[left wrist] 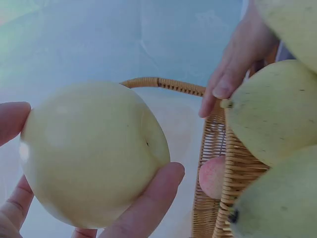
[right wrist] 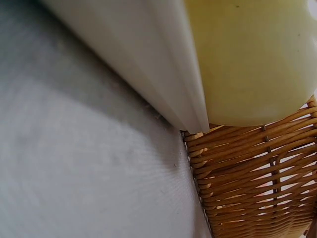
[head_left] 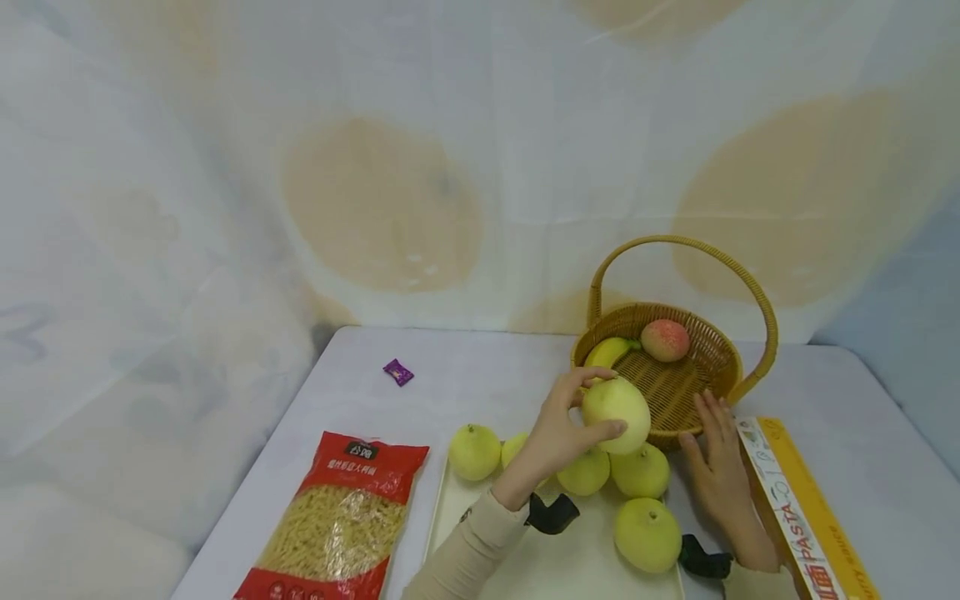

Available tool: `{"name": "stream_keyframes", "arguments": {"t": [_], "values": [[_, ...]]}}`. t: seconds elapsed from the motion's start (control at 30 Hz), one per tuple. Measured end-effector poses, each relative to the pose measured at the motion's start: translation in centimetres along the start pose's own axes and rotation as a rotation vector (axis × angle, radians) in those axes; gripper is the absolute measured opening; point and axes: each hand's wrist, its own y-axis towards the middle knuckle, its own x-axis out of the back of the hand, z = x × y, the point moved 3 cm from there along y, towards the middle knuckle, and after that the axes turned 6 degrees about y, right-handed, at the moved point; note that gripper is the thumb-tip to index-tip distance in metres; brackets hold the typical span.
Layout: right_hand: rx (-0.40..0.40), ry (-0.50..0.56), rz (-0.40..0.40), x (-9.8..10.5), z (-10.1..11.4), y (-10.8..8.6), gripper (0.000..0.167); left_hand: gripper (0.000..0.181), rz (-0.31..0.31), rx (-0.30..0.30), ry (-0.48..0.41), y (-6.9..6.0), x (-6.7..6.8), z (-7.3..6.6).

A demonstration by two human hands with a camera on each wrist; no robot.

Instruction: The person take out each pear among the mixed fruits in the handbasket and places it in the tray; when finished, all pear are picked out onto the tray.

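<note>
Between its thumb and fingers, my left hand (head_left: 558, 433) holds a smooth pale-yellow pear (head_left: 618, 414). In the head view this pear overlaps the near left rim of a wicker basket (head_left: 671, 396) with a tall handle. A yellow banana (head_left: 607, 352) and a pinkish peach (head_left: 665, 340) lie inside the basket. My right hand (head_left: 722, 475) has its fingers extended against the basket's right side near the rim; the left wrist view shows these fingers at the wicker edge. Several more pears (head_left: 648, 535) sit on a cream tray (head_left: 570, 562) in front, partly hidden by my left arm.
A red bag of pasta (head_left: 341, 508) lies left of the tray. Behind it is a small purple wrapped candy (head_left: 398, 372). A long white and orange pasta box (head_left: 806, 521) lies right of my right hand. A patterned cloth (head_left: 480, 167) hangs behind the table.
</note>
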Motion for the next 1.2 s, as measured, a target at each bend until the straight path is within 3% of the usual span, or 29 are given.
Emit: {"name": "stream_keyframes", "arguments": {"t": [0.17,0.33,0.47,0.6,0.73,0.87,1.2], "values": [[0.02,0.0,-0.016,-0.1,-0.2,0.0,0.057,0.049,-0.008,-0.011,0.042,-2.4,0.5,0.4],[0.021,0.002,-0.018,0.0,-0.2,-0.1,0.057,0.051,0.003,0.021,0.068,-4.9,0.5,1.3],[0.015,0.002,-0.021,0.3,0.0,-0.2,0.057,0.051,0.008,0.053,0.038,-6.6,0.3,1.9],[0.009,0.011,-0.02,0.4,0.0,-0.2,0.057,0.049,0.035,0.075,0.012,-7.9,0.1,2.6],[-0.006,0.01,-0.006,0.2,-0.1,-0.4,0.058,0.047,0.079,0.094,0.06,-9.1,-0.2,3.7],[-0.001,-0.005,-0.002,0.3,-0.1,-0.6,0.058,0.047,0.112,0.092,0.11,-9.8,-0.9,4.4],[0.031,-0.016,-0.016,1.9,-0.1,-0.4,0.057,0.051,0.141,0.145,0.12,-9.6,-4.0,4.5]]}}
